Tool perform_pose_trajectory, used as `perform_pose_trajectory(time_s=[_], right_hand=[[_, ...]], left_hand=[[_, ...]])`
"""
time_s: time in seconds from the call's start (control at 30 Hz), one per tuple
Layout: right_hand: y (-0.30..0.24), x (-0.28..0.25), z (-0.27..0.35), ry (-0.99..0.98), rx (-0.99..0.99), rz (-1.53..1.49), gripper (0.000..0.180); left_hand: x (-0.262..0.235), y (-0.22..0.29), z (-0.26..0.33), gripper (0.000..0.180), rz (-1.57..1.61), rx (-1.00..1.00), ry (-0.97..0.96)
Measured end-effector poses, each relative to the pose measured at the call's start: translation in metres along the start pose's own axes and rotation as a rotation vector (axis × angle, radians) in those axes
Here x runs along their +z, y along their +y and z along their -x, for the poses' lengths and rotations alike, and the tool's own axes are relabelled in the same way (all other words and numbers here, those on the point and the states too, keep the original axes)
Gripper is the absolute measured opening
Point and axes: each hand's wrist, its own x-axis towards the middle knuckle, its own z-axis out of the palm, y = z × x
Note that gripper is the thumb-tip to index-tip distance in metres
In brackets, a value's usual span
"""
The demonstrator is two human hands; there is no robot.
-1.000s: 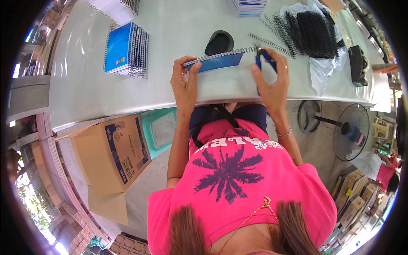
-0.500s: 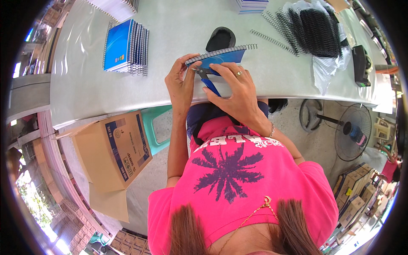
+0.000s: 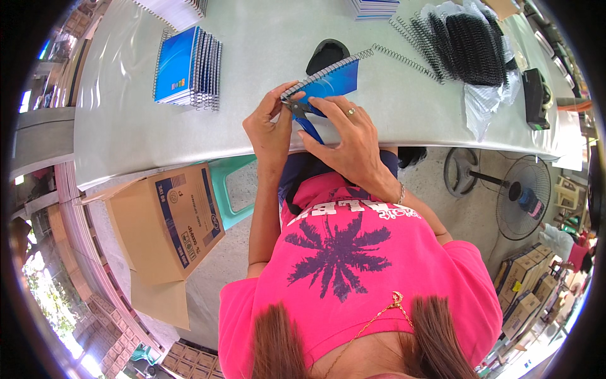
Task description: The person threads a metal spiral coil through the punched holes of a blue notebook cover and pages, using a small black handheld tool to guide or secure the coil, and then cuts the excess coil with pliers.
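My left hand (image 3: 270,131) pinches the near-left end of a blue spiral notebook (image 3: 336,82), held tilted above the table edge. Its wire coil runs along the upper side, and a loose end sticks out past the cover at the far right. In my right hand (image 3: 355,140) is a pair of cutting pliers (image 3: 308,127) with blue handles. Their jaws sit at the coil's left end, close to my left fingertips. Whether the jaws are closed on the wire is too small to tell. Just beyond the notebook lies a black oval object (image 3: 328,55).
A stack of blue spiral notebooks (image 3: 183,66) stands left on the pale table (image 3: 126,136). Black wire coils (image 3: 476,50) lie on plastic at the right, near a black tape dispenser (image 3: 536,98). An open cardboard box (image 3: 167,221) and a fan (image 3: 522,197) flank me below.
The notebook's right end has swung up and away, so it slants more steeply. My hands and the pliers have shifted slightly left, keeping their grips.
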Motion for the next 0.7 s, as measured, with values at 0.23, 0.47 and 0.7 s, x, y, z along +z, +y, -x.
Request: perform_pose_trajectory(time_s=[0.23, 0.47, 0.7], right_hand=[[-0.003, -0.013, -0.006, -0.339, 0.539, -0.722, 0.035], [0.006, -0.036, -0.023, -0.66, 0.719, -1.094, 0.03], [0.075, -0.057, -0.023, -0.154, 0.298, 0.238, 0.041]], left_hand=[[0.003, 0.002, 0.006, 0.03, -0.122, 0.081, 0.025], [0.005, 0.024, 0.006, 0.023, -0.168, 0.031, 0.085], [-0.069, 0.05, -0.042, 0.027, -0.181, 0.079, 0.443]])
